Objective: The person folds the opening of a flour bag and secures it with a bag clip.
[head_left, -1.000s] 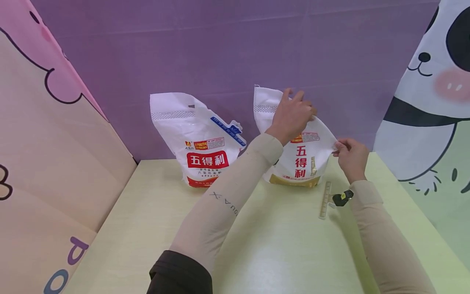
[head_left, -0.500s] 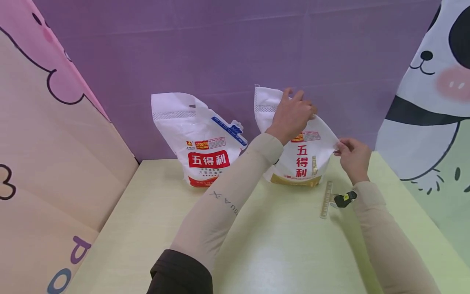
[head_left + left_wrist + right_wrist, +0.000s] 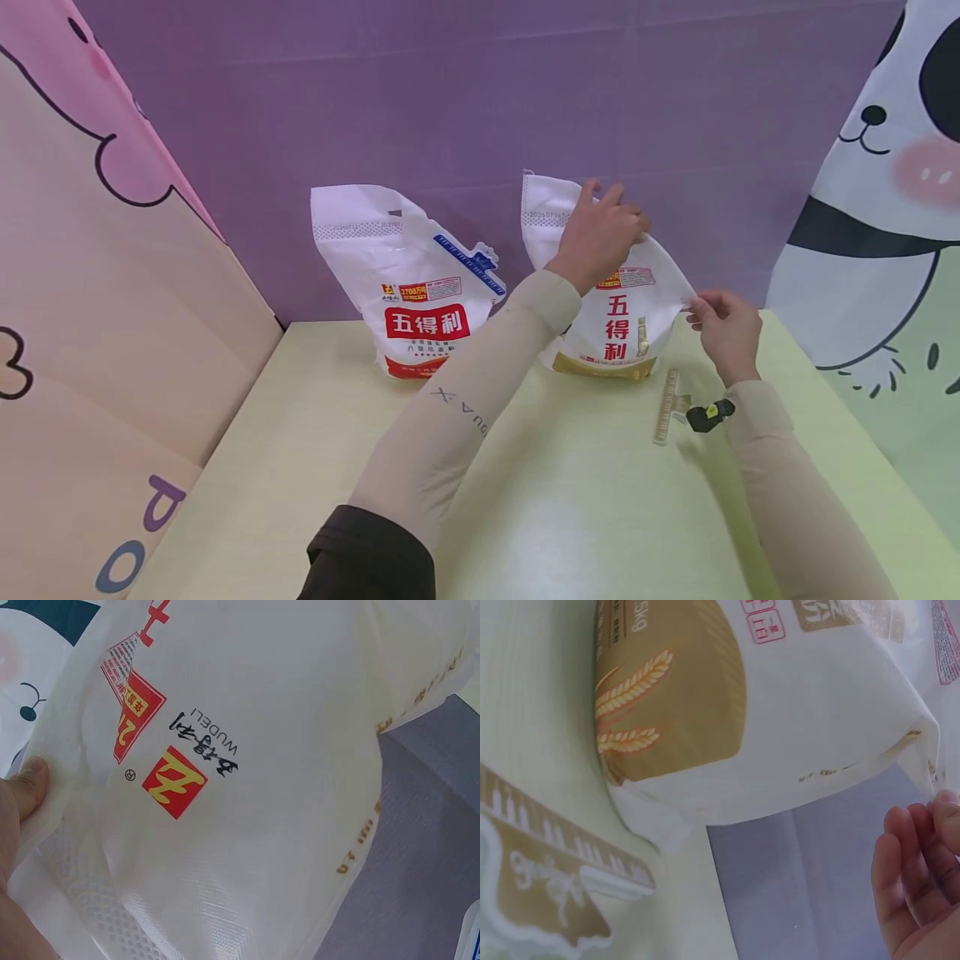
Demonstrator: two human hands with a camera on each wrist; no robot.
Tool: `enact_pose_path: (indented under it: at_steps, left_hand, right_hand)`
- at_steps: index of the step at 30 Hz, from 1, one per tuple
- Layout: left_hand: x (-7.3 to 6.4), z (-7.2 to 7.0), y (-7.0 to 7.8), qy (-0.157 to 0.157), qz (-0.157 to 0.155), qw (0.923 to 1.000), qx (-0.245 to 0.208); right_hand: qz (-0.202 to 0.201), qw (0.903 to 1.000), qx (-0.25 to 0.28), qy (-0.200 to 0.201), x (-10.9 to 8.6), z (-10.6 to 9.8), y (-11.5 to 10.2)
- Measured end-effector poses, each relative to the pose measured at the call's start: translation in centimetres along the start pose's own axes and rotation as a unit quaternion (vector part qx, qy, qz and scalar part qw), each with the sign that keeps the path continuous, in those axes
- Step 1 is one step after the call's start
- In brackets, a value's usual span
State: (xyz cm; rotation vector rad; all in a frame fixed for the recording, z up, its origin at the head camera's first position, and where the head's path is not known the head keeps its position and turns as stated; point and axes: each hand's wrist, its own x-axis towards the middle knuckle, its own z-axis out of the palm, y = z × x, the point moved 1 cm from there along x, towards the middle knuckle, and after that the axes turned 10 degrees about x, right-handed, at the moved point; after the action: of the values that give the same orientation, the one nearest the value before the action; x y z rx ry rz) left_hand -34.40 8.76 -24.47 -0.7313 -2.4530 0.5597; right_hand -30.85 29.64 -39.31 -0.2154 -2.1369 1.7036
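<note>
A white flour bag (image 3: 652, 287) with red lettering and a gold base stands upright on the table. My left hand (image 3: 602, 237) grips its upper part; the left wrist view shows the thumb (image 3: 30, 784) on the plastic (image 3: 285, 750) near the top band. Between thumb and fingertips my right hand (image 3: 726, 329) pinches the bag's right side edge. The right wrist view shows that pinch at a pulled-out corner, beside the right hand's fingers (image 3: 904, 874). Behind the left hand, part of the bag's top is hidden.
A second flour bag (image 3: 427, 325), with red labels and a blue clip-shaped piece (image 3: 470, 265), stands to the left, partly behind my left forearm. A gold and clear flat piece (image 3: 666, 408) lies on the table (image 3: 360, 450) near my right wrist. A purple cloth (image 3: 420, 92) hangs behind.
My right hand has shifted slightly right and down, still pinching the bag's edge. The left hand keeps its grip, and both bags stay in place apart from a small camera shift.
</note>
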Motion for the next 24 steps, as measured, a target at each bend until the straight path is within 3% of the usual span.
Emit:
enact_pose_path:
  at_steps: [6,11,18,24]
  left_hand:
    - [-0.1,-0.1,0.0,0.003,0.0,1.0,0.0]
    - [-0.2,0.0,0.0,0.003,-0.001,1.0,-0.001]
    - [-0.2,0.0,-0.1,0.005,-0.008,1.0,-0.003]
    - [-0.1,0.0,-0.1,0.003,-0.012,0.9999,-0.01]
  right_hand:
    - [0.005,0.9998,0.011,-0.015,-0.7,-0.8,0.7]
    - [0.005,0.997,-0.031,-0.071,-1.5,-1.6,1.2]
    - [0.025,0.9859,-0.062,-0.154,-2.7,-2.4,1.8]
    - [0.028,0.9737,-0.115,-0.195,-3.7,-3.0,2.5]
